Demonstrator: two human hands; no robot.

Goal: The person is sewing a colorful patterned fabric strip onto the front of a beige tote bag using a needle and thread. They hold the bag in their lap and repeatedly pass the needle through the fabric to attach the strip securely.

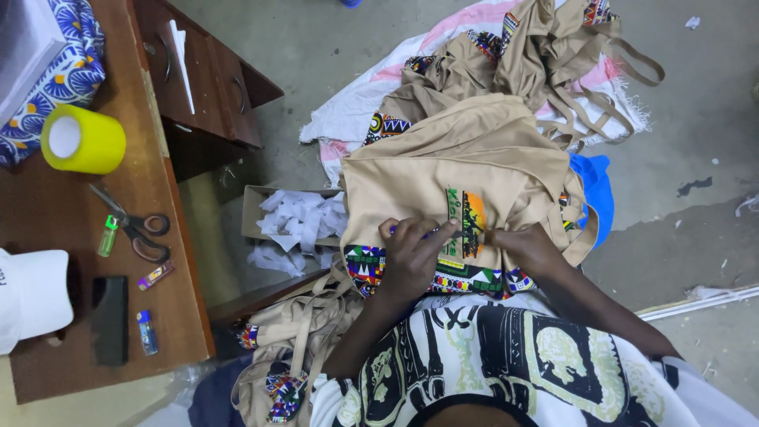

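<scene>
My left hand [413,255] pinches a small purple-tipped tool against the tan bag [458,170] on my lap; my right hand [528,247] grips its cloth beside the printed patch [466,221] (bright orange and green). More bags [545,39] lie beyond; scissors [134,225] rest on the wooden desk [158,190].

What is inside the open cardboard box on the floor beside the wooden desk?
The cardboard box holds a loose heap of white paper scraps. Its right end is covered by the tan bag, so anything there or under the scraps is hidden.
</scene>
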